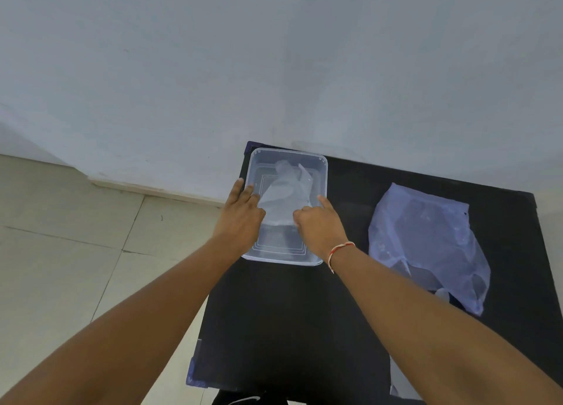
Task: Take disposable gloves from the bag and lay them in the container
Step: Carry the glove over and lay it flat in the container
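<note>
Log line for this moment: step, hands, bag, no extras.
step: laying glove flat in container | left hand: on glove, container's left side | right hand: pressing glove, forefinger out | bag: on table, right of container

Both hands fill the container (320, 163), the left hand (240, 215) and right hand (318, 224) blocking its near half; bare worktop (289, 328) between container and bag (426, 240) lies open
</note>
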